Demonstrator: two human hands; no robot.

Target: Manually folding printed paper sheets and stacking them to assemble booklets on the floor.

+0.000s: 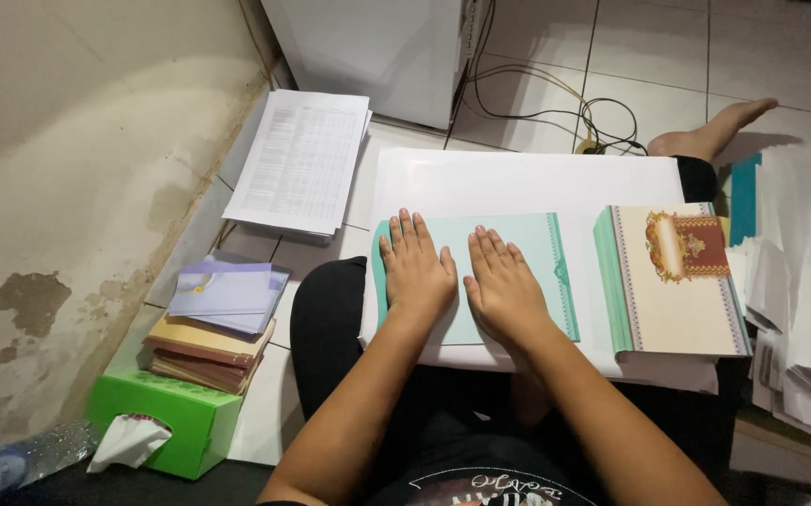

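A pale teal sheet of paper (527, 245) lies flat on a large white board (518, 183) that rests across my lap. My left hand (415, 267) presses palm-down on the sheet's left part, fingers spread a little. Beside it, my right hand (502, 286) lies flat on the sheet's middle. Neither hand holds anything. To the right on the board sits a thick stack of teal-edged cards (673, 281), its top one cream with a red and gold ornament.
A stack of printed white papers (302, 159) lies on the tiled floor at the left. Nearer me are a pile of books (210, 342), a green tissue box (166, 417) and a plastic bottle (12, 459). Loose papers (804, 309) pile at the right. Cables (574, 112) and a bare foot (720, 131) lie beyond.
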